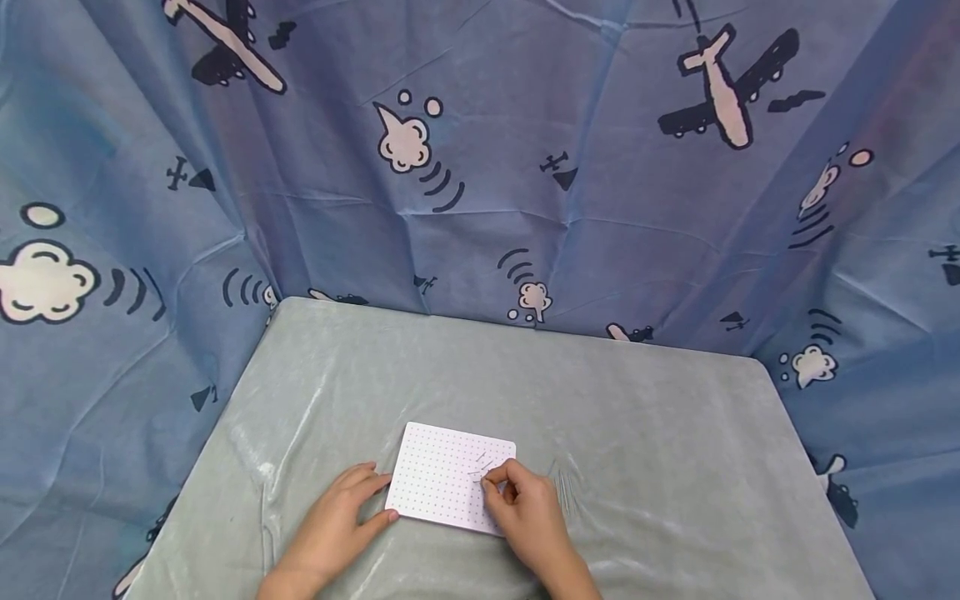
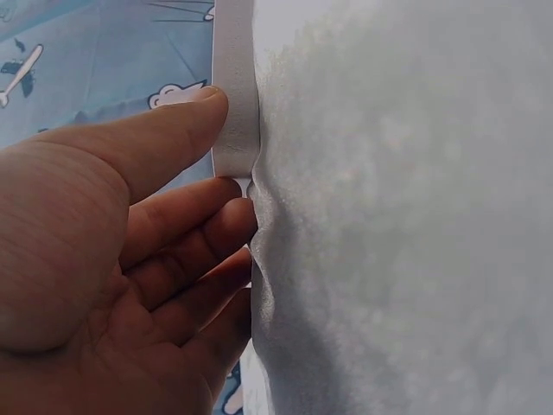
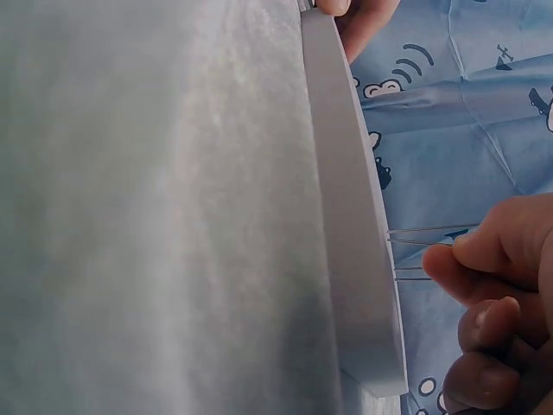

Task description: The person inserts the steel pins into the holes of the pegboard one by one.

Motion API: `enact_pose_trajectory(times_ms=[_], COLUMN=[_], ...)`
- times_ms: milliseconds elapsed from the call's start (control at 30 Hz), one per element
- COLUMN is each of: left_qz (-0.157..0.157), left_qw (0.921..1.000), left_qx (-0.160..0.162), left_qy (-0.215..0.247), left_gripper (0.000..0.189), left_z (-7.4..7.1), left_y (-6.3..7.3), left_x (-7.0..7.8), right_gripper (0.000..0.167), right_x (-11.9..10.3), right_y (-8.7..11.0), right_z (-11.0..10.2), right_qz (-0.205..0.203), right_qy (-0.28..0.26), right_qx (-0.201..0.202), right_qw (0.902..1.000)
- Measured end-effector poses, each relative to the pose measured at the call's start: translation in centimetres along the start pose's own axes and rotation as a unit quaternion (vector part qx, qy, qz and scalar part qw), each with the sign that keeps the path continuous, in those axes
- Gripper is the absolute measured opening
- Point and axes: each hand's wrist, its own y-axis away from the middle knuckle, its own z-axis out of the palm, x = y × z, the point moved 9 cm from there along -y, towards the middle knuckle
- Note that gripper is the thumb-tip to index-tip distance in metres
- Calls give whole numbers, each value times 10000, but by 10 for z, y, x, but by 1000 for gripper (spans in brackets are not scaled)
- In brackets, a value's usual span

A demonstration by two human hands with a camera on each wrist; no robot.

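A white board with a grid of small holes (image 1: pixel 431 471) lies on the covered table. Several thin metal pins (image 1: pixel 482 457) stand in the board's right part; the right wrist view shows their straight shafts rising from its face. Between thumb and index finger my right hand (image 1: pixel 531 510) pinches one thin pin (image 3: pixel 439 244), whose lower end is at the board. My left hand (image 1: pixel 336 518) rests at the board's left side. Its thumb (image 2: pixel 186 125) presses on the side near the close left corner, while the other fingers lie loosely bent beside the edge.
A pale grey-green wrinkled cover (image 1: pixel 660 433) lies over the table. Blue fabric printed with aeroplanes and clouds (image 1: pixel 480 167) hangs behind the table and along both sides.
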Motion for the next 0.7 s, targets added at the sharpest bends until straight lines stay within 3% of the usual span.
enact_pose_trajectory(times_ms=[467, 700], left_qz=[-16, -111], left_qw=[10000, 9999], left_qx=[39, -33], left_qy=[-68, -40], left_gripper=[45, 45], left_z=[-1, 1], left_y=[0, -1], left_x=[2, 1], right_gripper=[33, 32], right_x=[-5, -1], right_y=[-5, -5], right_z=[3, 5], right_qz=[-52, 111], right_qy=[434, 374], right_qx=[-73, -127], right_qw=[9990, 9992])
